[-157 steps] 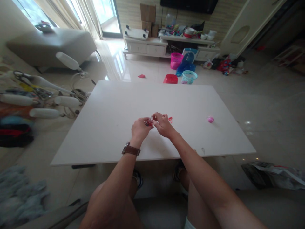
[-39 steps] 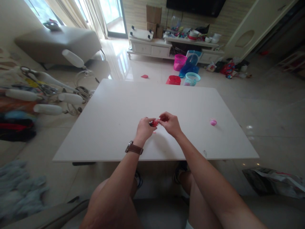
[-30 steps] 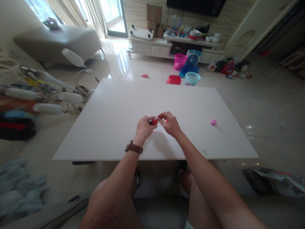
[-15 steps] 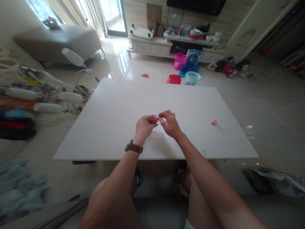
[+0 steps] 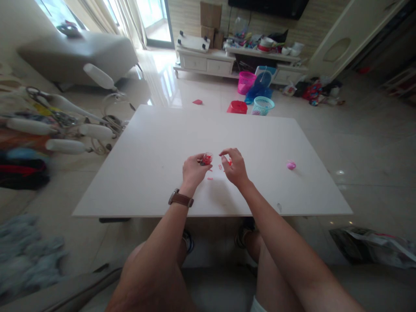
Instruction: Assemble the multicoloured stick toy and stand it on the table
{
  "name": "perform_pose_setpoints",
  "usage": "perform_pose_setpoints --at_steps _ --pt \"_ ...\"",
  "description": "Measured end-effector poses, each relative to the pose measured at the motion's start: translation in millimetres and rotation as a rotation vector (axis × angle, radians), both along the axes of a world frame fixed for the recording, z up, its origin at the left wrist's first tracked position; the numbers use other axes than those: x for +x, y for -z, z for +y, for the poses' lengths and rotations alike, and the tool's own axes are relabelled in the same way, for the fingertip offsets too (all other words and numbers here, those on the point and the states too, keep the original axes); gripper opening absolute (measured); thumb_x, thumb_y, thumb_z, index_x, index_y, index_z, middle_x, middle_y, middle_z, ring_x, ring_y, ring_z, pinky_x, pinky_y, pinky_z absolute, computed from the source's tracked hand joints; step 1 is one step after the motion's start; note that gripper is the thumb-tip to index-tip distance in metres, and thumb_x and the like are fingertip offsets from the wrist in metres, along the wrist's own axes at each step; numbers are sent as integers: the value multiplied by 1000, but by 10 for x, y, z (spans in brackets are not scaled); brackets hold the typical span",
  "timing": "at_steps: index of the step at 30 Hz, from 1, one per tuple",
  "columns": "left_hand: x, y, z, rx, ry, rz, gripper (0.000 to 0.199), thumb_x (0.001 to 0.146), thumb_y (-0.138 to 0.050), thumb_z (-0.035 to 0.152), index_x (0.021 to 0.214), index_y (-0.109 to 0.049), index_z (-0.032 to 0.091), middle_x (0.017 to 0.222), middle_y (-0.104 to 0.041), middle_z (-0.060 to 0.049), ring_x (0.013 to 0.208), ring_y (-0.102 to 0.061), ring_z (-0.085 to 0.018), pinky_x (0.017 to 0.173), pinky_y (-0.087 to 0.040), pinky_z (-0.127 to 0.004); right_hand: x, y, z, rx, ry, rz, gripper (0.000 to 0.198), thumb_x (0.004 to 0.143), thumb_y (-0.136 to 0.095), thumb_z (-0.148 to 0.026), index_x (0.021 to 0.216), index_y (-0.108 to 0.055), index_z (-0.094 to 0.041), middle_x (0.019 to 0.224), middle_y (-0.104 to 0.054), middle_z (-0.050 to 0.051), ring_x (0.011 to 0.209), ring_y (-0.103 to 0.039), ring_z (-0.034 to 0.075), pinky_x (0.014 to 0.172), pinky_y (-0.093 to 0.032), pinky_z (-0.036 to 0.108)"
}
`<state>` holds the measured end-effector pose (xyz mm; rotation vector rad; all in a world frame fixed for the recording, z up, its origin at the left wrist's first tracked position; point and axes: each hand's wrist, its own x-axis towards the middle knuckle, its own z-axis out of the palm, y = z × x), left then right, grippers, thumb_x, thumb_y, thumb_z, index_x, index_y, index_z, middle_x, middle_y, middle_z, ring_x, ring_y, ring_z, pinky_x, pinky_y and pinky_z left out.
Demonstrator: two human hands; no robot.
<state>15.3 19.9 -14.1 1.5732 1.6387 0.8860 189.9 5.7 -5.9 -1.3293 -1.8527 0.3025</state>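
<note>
My left hand (image 5: 191, 170) is wrapped round a small clear jar (image 5: 208, 158) with small red pieces inside. The jar is tilted, its mouth toward the far right, above the table. To its right, my right hand (image 5: 235, 168) is apart from the jar, with a gap between thumb and forefinger. Below the hands, several small red pieces lie on the white table; one looped piece (image 5: 220, 167) resembles a paper clip, and another red piece (image 5: 210, 178) lies nearer me. More red shows beside my right fingers, partly hidden by them.
A small pink-purple object (image 5: 291, 165) lies on the right of the white table (image 5: 156, 143). Beyond the far edge stand a red tub (image 5: 237, 107), a light blue basket (image 5: 262, 105) and a pink basket (image 5: 246, 82). A white-padded stand (image 5: 95, 131) is to the left.
My right hand has come away from the jar's mouth, its fingers opening. My left hand has shifted slightly left with the jar, and more red pieces on the table now show.
</note>
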Motion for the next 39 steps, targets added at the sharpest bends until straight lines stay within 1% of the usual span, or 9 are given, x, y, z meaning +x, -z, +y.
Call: perform_pose_setpoints --at_steps 3,6,10,13,16,22,25,29,39 --pt "-43 22 39 4 -103 -63 33 68 -79 26 101 -78 26 98 -78 -2 91 -73 -22 77 -55 -30 53 208 79 -219 -39 -138 18 89 -57 -11 103 -66 -18 104 -68 7 95 -62 20 91 -47 34" --pt "-72 20 54 28 -164 -106 33 67 -78 26 100 -77 24 95 -78 -3 91 -73 -22 76 -55 -30 85 441 120 -433 -142 -291 33 84 -70 -10 117 -68 -15 118 -67 11 106 -62 22 98 -48 37" --pt "-80 10 54 43 -172 -125 33 66 -78 26 98 -76 22 93 -78 -4 91 -73 -22 75 -55 -30 34 678 121 -458 -253 -358 55 80 -82 -21 132 -64 -16 133 -63 15 124 -57 26 109 -43 42" --pt "-76 16 56 33 -167 -127 34 65 -79 26 99 -76 22 95 -78 -4 91 -73 -23 74 -54 -30 -66 799 122 -476 -255 -411 67 73 -89 -22 135 -63 -20 142 -58 15 130 -52 29 112 -41 44" --pt "-71 25 54 17 -156 -142 35 64 -79 26 99 -76 22 96 -78 -4 91 -74 -24 74 -55 -31 -183 872 140 -497 -197 -402 56 79 -83 -20 132 -65 -21 133 -63 12 124 -54 26 106 -44 38" --pt "-60 12 33 24 -146 -195 36 64 -79 24 99 -76 22 95 -77 -4 91 -74 -23 75 -56 -31 -351 905 179 -539 -88 -362 19 95 -60 -11 109 -70 -16 101 -72 7 91 -63 16 84 -45 25" --pt "-54 5 27 23 -138 -217 35 64 -78 24 99 -76 22 95 -77 -4 92 -74 -23 74 -57 -30 -383 904 174 -550 -67 -367 17 95 -54 -9 99 -69 -15 100 -71 10 90 -63 18 80 -43 26" --pt "-57 3 25 28 -147 -233 36 63 -79 25 99 -76 22 95 -77 -4 90 -73 -23 73 -57 -30 -412 894 153 -549 -80 -391 19 91 -52 -4 93 -67 -15 103 -70 11 97 -61 20 86 -43 28" --pt "-147 -21 36 42 -156 -267 34 64 -79 27 97 -76 21 96 -77 -5 88 -73 -22 74 -57 -31 -207 871 243 -572 7 -309 17 90 -55 -5 99 -63 -17 102 -70 9 93 -61 18 83 -43 27"
